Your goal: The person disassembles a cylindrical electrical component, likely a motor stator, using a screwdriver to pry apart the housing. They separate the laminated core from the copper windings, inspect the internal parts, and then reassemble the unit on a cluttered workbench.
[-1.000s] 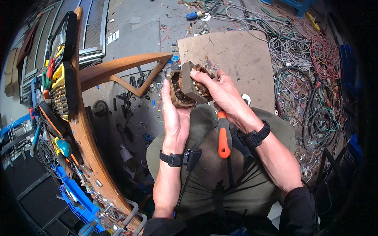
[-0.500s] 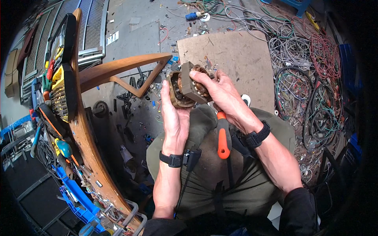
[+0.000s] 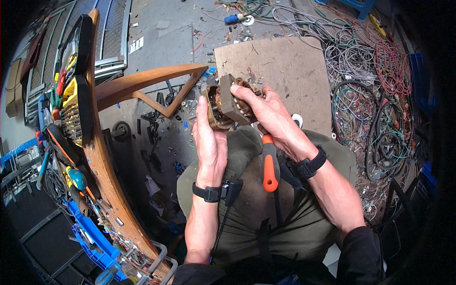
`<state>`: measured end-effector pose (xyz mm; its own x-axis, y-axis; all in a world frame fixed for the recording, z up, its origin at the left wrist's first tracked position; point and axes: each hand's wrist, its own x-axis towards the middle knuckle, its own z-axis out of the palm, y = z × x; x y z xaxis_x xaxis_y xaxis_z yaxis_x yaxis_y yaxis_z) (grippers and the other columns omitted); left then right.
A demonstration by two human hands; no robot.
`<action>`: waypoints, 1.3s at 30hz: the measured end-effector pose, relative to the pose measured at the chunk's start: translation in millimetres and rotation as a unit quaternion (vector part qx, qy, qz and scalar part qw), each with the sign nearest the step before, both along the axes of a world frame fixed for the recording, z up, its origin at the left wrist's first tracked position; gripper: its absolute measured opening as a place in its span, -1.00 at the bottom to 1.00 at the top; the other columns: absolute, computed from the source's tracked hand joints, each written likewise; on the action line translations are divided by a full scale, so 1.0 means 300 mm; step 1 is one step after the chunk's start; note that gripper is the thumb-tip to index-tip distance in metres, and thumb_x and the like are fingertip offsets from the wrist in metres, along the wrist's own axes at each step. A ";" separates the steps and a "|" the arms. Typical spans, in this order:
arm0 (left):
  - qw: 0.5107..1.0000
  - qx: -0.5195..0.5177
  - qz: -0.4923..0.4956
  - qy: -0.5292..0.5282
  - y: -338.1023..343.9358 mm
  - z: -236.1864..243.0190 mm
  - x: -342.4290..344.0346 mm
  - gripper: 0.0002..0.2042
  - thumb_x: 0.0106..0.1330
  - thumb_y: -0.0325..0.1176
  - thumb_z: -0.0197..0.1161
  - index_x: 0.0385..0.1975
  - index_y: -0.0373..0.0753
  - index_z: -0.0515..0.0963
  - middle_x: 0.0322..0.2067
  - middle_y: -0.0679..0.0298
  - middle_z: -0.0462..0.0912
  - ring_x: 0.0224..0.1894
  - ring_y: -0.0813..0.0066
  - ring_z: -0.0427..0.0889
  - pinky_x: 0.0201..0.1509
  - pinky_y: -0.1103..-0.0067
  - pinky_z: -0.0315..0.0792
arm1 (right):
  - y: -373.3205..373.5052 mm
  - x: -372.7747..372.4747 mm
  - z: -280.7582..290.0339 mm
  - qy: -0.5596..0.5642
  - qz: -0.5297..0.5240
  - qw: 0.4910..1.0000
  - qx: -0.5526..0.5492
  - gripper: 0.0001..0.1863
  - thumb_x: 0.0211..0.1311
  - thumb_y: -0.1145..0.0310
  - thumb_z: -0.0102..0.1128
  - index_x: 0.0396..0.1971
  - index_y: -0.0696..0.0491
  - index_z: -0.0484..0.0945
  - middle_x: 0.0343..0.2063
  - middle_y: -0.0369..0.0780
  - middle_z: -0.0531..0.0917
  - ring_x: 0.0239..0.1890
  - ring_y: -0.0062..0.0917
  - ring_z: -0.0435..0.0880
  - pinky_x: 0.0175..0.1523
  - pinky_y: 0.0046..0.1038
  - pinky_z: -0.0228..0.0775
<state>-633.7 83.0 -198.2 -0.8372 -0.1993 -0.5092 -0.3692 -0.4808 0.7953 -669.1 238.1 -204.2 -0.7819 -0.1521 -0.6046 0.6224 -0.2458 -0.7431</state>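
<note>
Above my lap, my right hand [image 3: 273, 116] grips a motor stator [image 3: 230, 102], a square grey laminated core with copper windings, its thumb pressed along the top edge. My left hand [image 3: 210, 145] is wrapped around a tan metal motor housing [image 3: 218, 124] from below, thumb upright along its side. The stator sits tilted against the housing's open side; whether any part of it is still inside is hidden. An orange-and-grey tool handle [image 3: 270, 168] rests between my thighs below the right hand, its working end out of sight.
A wooden frame [image 3: 107, 175] curves along my left, with a black tool holder [image 3: 85, 111] and a blue tray [image 3: 97, 242]. Ahead lies a cardboard sheet [image 3: 280, 61]. Tangled cables [image 3: 351, 61] cover the floor at right; small scraps litter the ground.
My left thumb has shifted slightly right and closer to the stator, and the left hand has turned a little. The right hand keeps nearly the same grip on the stator.
</note>
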 end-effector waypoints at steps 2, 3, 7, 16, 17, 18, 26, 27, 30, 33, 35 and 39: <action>1.000 -0.008 0.003 0.000 0.001 0.004 0.000 -0.46 0.60 0.08 0.13 0.39 -0.13 0.41 0.29 0.25 0.56 0.31 0.35 0.56 0.42 0.24 0.45 | -0.002 0.003 0.001 0.012 -0.011 1.000 -0.017 -0.13 0.15 -0.14 0.50 -0.01 0.45 0.44 -0.13 0.08 0.69 -0.07 -0.35 0.72 0.05 -0.38 0.58; 1.000 -0.014 0.001 0.000 0.003 0.009 0.000 -0.46 0.59 0.08 0.13 0.39 -0.14 0.41 0.29 0.24 0.57 0.31 0.35 0.56 0.41 0.24 0.46 | -0.004 0.004 -0.001 0.018 -0.017 0.999 -0.026 -0.14 0.15 -0.12 0.52 0.00 0.45 0.44 -0.12 0.08 0.69 -0.05 -0.34 0.72 0.07 -0.38 0.58; 1.000 -0.022 0.000 0.004 -0.001 0.011 0.000 -0.46 0.58 0.03 0.19 0.38 -0.19 0.42 0.26 0.22 0.59 0.28 0.35 0.59 0.38 0.25 0.49 | -0.005 0.001 -0.013 0.009 -0.016 0.999 -0.026 -0.16 0.16 -0.06 0.55 0.03 0.44 0.43 -0.10 0.07 0.70 -0.05 -0.36 0.73 0.07 -0.40 0.59; 0.999 -0.028 0.001 0.018 -0.012 0.013 -0.001 -0.45 0.55 -0.06 0.26 0.34 -0.35 0.42 0.23 0.13 0.61 0.24 0.33 0.62 0.35 0.25 0.53 | 0.008 0.004 0.017 0.024 -0.004 1.000 -0.016 -0.17 0.18 -0.02 0.57 0.07 0.43 0.41 -0.14 0.04 0.71 -0.11 -0.44 0.73 0.00 -0.42 0.62; 0.999 -0.032 0.001 0.018 -0.013 0.013 -0.001 -0.44 0.55 -0.06 0.26 0.34 -0.36 0.42 0.22 0.13 0.61 0.24 0.33 0.62 0.35 0.26 0.53 | 0.013 0.008 0.016 0.027 0.001 1.000 -0.015 -0.17 0.18 -0.02 0.57 0.07 0.43 0.40 -0.15 0.04 0.72 -0.11 -0.45 0.73 0.00 -0.42 0.62; 0.999 -0.034 -0.003 0.023 -0.014 0.015 -0.001 -0.45 0.56 -0.06 0.26 0.33 -0.37 0.43 0.22 0.13 0.61 0.23 0.34 0.63 0.34 0.27 0.53 | 0.017 0.008 0.022 0.031 0.007 0.999 -0.014 -0.16 0.18 -0.03 0.57 0.07 0.43 0.40 -0.15 0.03 0.72 -0.11 -0.45 0.74 0.00 -0.42 0.62; 0.998 -0.043 0.008 0.054 0.002 0.004 0.021 -0.38 0.55 0.10 0.18 0.40 -0.23 0.38 0.29 0.17 0.55 0.31 0.32 0.54 0.44 0.22 0.41 | 0.003 0.002 0.057 0.034 0.000 0.999 -0.024 -0.16 0.16 -0.05 0.58 0.02 0.42 0.40 -0.21 0.04 0.72 -0.16 -0.43 0.74 -0.04 -0.44 0.62; 0.999 0.010 0.012 0.040 0.012 0.015 0.020 -0.36 0.54 0.14 0.17 0.42 -0.20 0.36 0.32 0.17 0.52 0.34 0.29 0.51 0.47 0.18 0.38 | 0.003 0.002 0.052 0.038 -0.004 0.999 -0.027 -0.17 0.16 -0.06 0.58 0.00 0.42 0.41 -0.22 0.03 0.72 -0.17 -0.43 0.74 -0.05 -0.44 0.62; 0.994 0.112 0.003 0.013 0.032 0.052 0.011 -0.29 0.50 0.29 0.09 0.46 -0.09 0.32 0.40 0.12 0.40 0.44 0.17 0.39 0.53 0.00 0.26 | 0.013 0.002 0.039 0.059 0.018 0.998 0.003 -0.20 0.13 -0.09 0.58 -0.07 0.40 0.44 -0.24 0.04 0.71 -0.19 -0.42 0.73 -0.09 -0.44 0.62; 0.986 0.164 0.012 0.002 0.025 0.063 0.002 -0.33 0.52 0.23 0.09 0.43 -0.13 0.35 0.37 0.12 0.45 0.41 0.18 0.43 0.53 0.03 0.27 | 0.002 0.006 0.001 0.080 0.021 0.996 0.016 -0.20 0.10 -0.11 0.59 -0.12 0.39 0.47 -0.25 0.03 0.70 -0.20 -0.41 0.73 -0.10 -0.43 0.61; 0.989 0.148 0.008 -0.006 0.021 0.057 -0.005 -0.36 0.53 0.17 0.12 0.42 -0.16 0.36 0.34 0.12 0.48 0.38 0.19 0.46 0.52 0.06 0.30 | 0.002 0.005 -0.028 0.093 0.021 0.995 0.032 -0.19 0.08 -0.11 0.60 -0.14 0.38 0.47 -0.26 0.02 0.70 -0.19 -0.41 0.72 -0.10 -0.42 0.61; 0.991 0.132 0.011 -0.004 0.007 0.036 -0.003 -0.42 0.54 0.06 0.19 0.38 -0.21 0.40 0.27 0.12 0.56 0.31 0.22 0.54 0.49 0.14 0.38 | -0.002 0.011 -0.003 0.107 0.027 0.993 0.043 -0.17 0.04 -0.13 0.63 -0.15 0.37 0.46 -0.25 -0.01 0.68 -0.18 -0.41 0.70 -0.10 -0.42 0.60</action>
